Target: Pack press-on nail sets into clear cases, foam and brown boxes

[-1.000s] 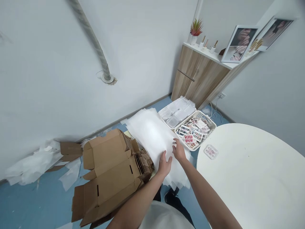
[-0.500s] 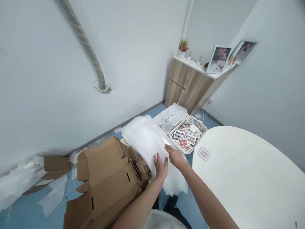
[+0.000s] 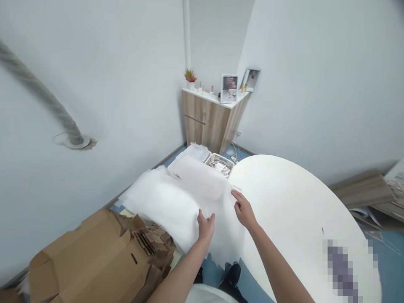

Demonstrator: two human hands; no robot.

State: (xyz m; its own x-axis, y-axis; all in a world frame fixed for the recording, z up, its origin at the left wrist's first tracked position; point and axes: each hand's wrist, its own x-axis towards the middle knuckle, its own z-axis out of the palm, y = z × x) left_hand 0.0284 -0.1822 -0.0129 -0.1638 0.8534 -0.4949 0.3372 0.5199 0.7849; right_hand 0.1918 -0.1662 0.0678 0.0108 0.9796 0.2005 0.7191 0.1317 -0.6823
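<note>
A translucent white sheet (image 3: 202,181) is raised off a stack of similar white sheets (image 3: 158,198) and reaches the edge of the round white table (image 3: 296,202). My left hand (image 3: 205,225) pinches the sheet's near part between thumb and fingers. At the sheet's right edge, over the table's rim, my right hand (image 3: 244,208) grips it with the fingers bent. A small clear pack (image 3: 236,188) on the table shows just above my right fingertips, partly covered. Through the sheet, the things behind it show faintly.
Flattened brown cardboard boxes (image 3: 94,256) are piled at the lower left. Beyond the sheet are a lidded clear box (image 3: 197,151) and a white basket (image 3: 217,159) of cards. A wooden cabinet (image 3: 208,122) fills the corner. My shoes show below.
The view has turned right. The top sheet has come up off the stack and moved right toward the table, along with both hands, and now partly hides the lidded box and the basket.
</note>
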